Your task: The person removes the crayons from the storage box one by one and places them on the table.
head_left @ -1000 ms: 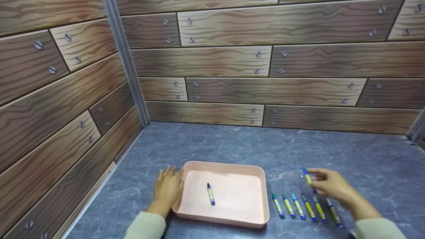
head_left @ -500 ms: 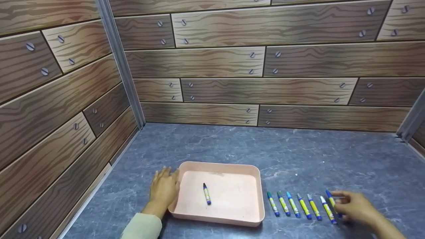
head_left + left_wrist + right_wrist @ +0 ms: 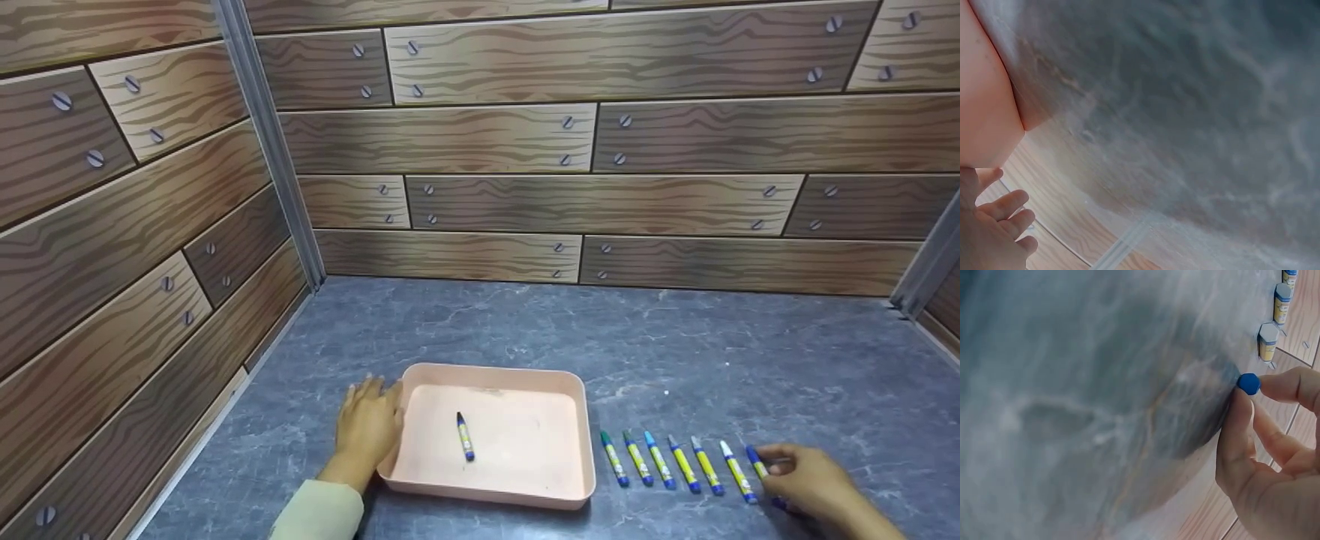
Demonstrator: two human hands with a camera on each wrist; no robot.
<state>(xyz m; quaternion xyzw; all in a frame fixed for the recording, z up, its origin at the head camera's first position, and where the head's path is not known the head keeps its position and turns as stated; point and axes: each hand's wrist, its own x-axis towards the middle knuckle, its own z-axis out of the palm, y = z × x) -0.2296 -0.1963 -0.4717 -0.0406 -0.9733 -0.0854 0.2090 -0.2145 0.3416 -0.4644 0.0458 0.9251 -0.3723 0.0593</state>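
Note:
A blue crayon (image 3: 757,462) stands at the right end of a row of crayons, between the thumb and index finger of my right hand (image 3: 812,480). Its blue end (image 3: 1249,383) shows in the right wrist view, pinched by the fingertips. In the head view my left hand (image 3: 367,424) rests against the left wall of a shallow pink tray (image 3: 487,495), fingers extended. One dark-tipped crayon (image 3: 465,436) lies inside the tray. The left wrist view shows the loosely spread fingers (image 3: 1010,205) beside the tray's outer wall (image 3: 988,95).
Several crayons lie side by side right of the tray, from a green one (image 3: 614,459) to a white-tipped one (image 3: 738,472). The grey marbled table (image 3: 487,322) meets wood-print walls (image 3: 450,127) at the back and left, with a metal corner post (image 3: 274,150).
My right hand has carried the blue crayon from above the row down to its right end, beside the white-tipped crayon. My left hand stays at the tray; the head view shifted slightly.

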